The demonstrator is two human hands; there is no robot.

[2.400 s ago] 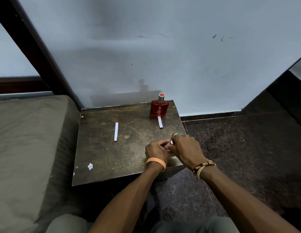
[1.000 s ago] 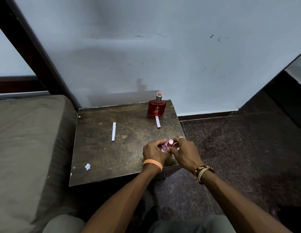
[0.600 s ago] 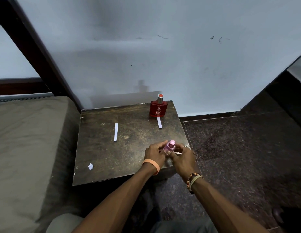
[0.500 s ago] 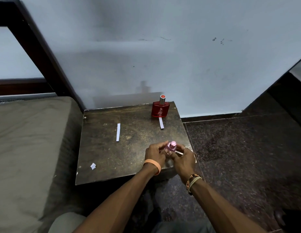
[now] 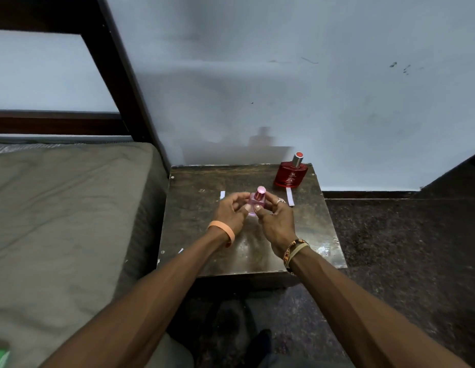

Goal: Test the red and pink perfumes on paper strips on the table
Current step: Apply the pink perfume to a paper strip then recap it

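Over scuffed dark table (image 5: 305, 229) — both hands' fingers (image 5: 260, 211) pinch small square pink glass bottle (image 5: 257, 201).

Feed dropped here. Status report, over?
Left hand and right hand hold pink bottle upright. Red bottle on table, strip before it. Nothing blocking.

Surface finishes:
Tabletop (image 5: 310, 229) worn, scuffed, sheen at front right corner; red perfume (image 5: 291, 176) glossy with metallic neck; pink perfume (image 5: 257, 201) translucent; paper strip (image 5: 290, 196) matt.
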